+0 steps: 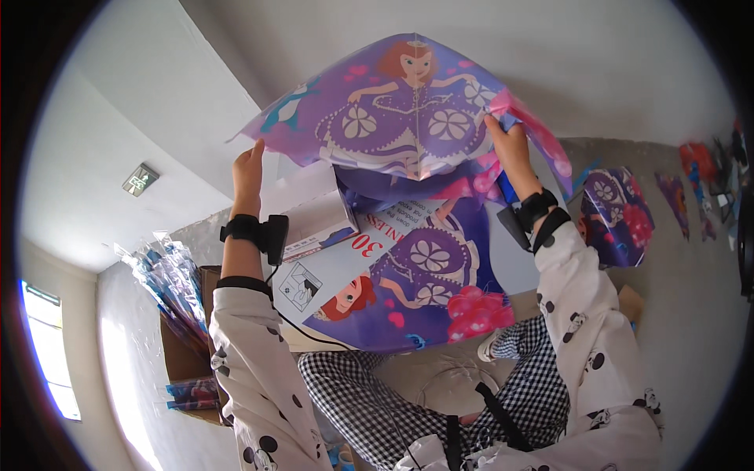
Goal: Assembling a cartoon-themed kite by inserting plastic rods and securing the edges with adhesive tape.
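Both my hands hold up a purple printed kite sail (385, 118), spread wide above the work surface. It bears a red-haired cartoon figure in a gown, with a crease down its middle. My left hand (248, 169) pinches its lower left edge. At the right side, my right hand (512, 149) grips the edge beside a bunched pink part. Below lies a second printed sail (440, 255) in the same purple pattern, its figure turned upside down. An opened white cardboard box (310, 212) stands just behind my left wrist, partly covered by the raised sail.
Cardboard with printed marks (310, 286) lies under the lower sail. At left, plastic-wrapped bundles (169, 275) stick out of a brown carton (184, 337). Another printed sail (616, 216) lies to the right, with red and dark items (703, 173) beyond it. A cable (302, 322) runs from my left wrist strap.
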